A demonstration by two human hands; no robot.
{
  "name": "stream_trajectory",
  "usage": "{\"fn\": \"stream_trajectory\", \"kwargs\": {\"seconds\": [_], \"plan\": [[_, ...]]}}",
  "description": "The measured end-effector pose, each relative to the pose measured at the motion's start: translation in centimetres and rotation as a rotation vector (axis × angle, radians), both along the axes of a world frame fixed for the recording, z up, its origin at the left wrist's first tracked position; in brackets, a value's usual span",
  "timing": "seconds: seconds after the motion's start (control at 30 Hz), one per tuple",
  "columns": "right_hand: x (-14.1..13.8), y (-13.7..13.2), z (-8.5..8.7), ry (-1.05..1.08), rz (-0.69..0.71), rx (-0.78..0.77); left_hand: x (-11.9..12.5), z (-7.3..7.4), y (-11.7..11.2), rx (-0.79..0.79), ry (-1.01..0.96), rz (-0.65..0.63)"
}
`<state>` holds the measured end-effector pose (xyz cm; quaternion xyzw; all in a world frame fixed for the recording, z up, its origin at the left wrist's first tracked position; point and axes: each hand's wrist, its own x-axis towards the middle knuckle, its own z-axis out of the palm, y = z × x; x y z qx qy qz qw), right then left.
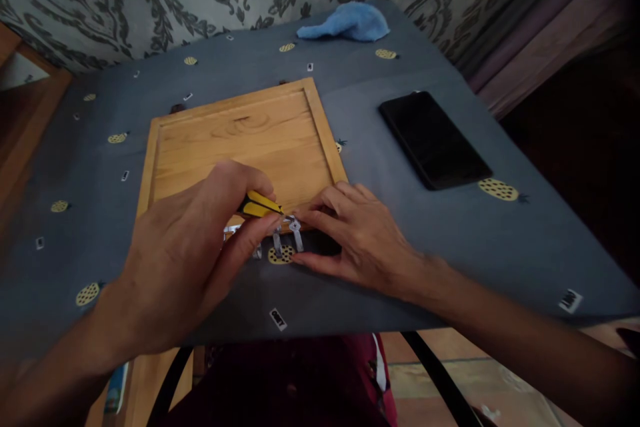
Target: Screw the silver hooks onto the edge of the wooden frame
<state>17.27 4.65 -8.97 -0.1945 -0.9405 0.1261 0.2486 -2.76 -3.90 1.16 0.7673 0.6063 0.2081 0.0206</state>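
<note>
Between the thumb and bent fingers of my left hand [195,247] is a tool with a yellow-and-black handle [261,205]. Its thin tip points right, at a small silvery metal fitting [296,233] on the near edge of a framed wooden panel [245,140]. Another metal fitting [277,240] sits just left of that one, and further metal is partly covered by my left thumb. My right hand [357,237] grips the panel's near right corner, fingertips beside the fitting and thumb low in front. Both hands cover much of the near edge.
The panel lies on a table with a grey-blue pineapple-print cloth [490,260]. A black phone [435,140] rests at the right. At the back lies a fluffy blue cloth [350,21], near the patterned wall. Wooden furniture [35,113] stands at the left edge.
</note>
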Motion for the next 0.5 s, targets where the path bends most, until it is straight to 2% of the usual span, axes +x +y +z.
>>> {"fn": "stream_trajectory", "kwargs": {"seconds": [0.27,0.37,0.5], "plan": [[0.0,0.0,-0.1,-0.001,0.003,-0.004,0.1,0.2,0.1,0.033,0.017,-0.057],[0.0,0.0,-0.1,-0.008,0.0,-0.009,0.2,0.5,0.0,0.029,0.013,-0.022],[0.1,0.1,0.0,-0.014,0.006,0.001,0.1,1.4,-0.5,0.119,-0.026,0.081]]}}
